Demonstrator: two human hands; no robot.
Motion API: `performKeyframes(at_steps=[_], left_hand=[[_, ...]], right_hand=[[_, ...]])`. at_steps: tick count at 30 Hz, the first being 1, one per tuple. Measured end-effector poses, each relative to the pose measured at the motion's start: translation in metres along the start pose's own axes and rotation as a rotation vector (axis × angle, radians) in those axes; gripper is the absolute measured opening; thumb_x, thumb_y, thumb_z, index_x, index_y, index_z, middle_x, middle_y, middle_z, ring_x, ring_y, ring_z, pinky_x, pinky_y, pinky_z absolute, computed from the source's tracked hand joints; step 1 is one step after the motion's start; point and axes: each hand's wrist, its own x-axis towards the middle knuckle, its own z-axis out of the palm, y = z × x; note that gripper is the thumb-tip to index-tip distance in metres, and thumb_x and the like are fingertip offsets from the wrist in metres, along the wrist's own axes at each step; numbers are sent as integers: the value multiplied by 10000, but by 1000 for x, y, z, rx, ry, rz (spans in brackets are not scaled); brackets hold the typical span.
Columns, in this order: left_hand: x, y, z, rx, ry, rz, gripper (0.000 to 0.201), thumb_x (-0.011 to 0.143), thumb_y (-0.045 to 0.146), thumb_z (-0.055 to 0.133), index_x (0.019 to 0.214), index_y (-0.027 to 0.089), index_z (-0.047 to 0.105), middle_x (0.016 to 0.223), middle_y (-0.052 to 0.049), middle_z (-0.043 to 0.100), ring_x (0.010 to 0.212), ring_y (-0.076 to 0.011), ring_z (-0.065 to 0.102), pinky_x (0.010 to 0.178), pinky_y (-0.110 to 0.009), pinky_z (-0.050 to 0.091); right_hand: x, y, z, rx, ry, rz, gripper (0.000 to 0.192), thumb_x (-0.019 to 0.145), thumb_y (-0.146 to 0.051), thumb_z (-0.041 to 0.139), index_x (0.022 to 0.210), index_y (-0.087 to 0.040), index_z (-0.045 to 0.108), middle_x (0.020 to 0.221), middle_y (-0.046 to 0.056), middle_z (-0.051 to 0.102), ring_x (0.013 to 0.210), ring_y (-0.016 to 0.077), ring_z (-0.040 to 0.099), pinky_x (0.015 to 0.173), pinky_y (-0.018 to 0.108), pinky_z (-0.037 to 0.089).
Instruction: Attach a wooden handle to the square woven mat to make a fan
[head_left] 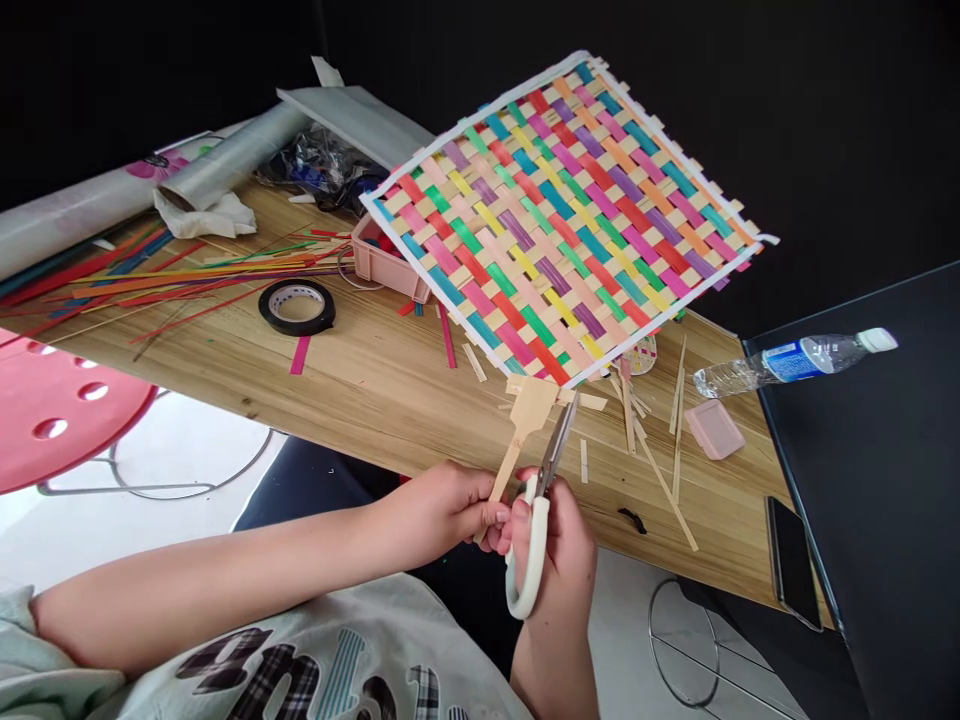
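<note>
A woven mat (566, 215) of coloured strips with a white taped border is held up on a pale wooden handle (521, 430), tilted over the wooden table (360, 380). My left hand (442, 505) grips the lower end of that handle. My right hand (559, 545) holds white-handled scissors (541, 500), whose blades point up toward the mat's lower corner where the handle joins it.
Loose coloured strips (172, 275), a black tape roll (297, 306), a pink box (386, 262), foil rolls and offcuts lie on the table. A water bottle (795, 360) rests on a black surface at right, with a pink eraser (714, 428) and a phone (793, 575) nearby. A pink stool (60, 405) stands left.
</note>
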Motion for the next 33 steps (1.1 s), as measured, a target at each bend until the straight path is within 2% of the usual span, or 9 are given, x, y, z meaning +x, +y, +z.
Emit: performKeyframes(at_steps=[5,11,15,18,21,24,28,30,33], left_hand=[[-2,-5,1,-36,-1,-30,447,948,509,429,808,140,639,732,-18,638,634,-68,565,584,-144,452],[-1,-11,1,-150,-14,-154,471,906,576,468,836,140,632,734,-28,663,642,-95,622,583,-183,475],[1,-13,4,-248,13,-221,468,880,590,503,801,140,605,702,-20,662,608,-91,616,554,-189,457],[3,-14,5,-277,26,-234,462,872,589,510,788,141,582,680,-15,657,583,-88,609,539,-195,444],[3,-14,4,-283,43,-255,466,849,606,524,768,147,540,682,-28,673,584,-104,628,537,-210,444],[1,-16,2,-284,54,-283,486,819,635,533,759,153,512,689,-43,685,597,-126,651,531,-220,442],[-2,-20,-1,-257,85,-301,489,803,644,537,756,159,499,680,-40,682,600,-139,660,524,-225,436],[-3,-21,-3,-226,99,-298,484,799,642,540,753,162,496,675,-36,678,595,-141,656,513,-224,428],[-3,-18,-9,-173,79,-241,463,825,619,521,754,162,496,675,-30,675,584,-125,643,518,-219,432]], right_hand=[[1,0,1,27,-31,15,308,820,-475,625,961,-204,590,540,-57,528,421,111,509,414,225,455],[8,2,-2,-24,-31,63,251,828,-440,610,903,-202,590,458,-78,486,378,88,442,396,200,385],[9,9,-2,4,-58,84,240,821,-426,617,912,-206,590,493,-77,490,402,89,452,409,204,391],[8,18,-3,36,-91,92,285,836,-446,603,1002,-215,611,525,-75,490,421,99,466,423,219,397],[16,28,-15,-60,-86,121,423,815,-484,628,1142,-217,604,684,-15,614,541,137,558,484,248,430],[38,30,-37,-370,30,87,494,810,-480,633,1225,-222,561,961,70,688,798,210,642,638,300,471],[83,24,-62,-865,130,60,466,859,-346,557,1305,-220,506,982,104,687,803,249,619,666,332,402],[108,22,-66,-942,110,25,429,860,-265,542,1285,-207,530,1014,126,676,865,263,611,716,345,390],[137,22,-63,-862,87,-38,291,822,-169,566,1106,-174,633,1006,135,661,943,262,598,804,348,392]])
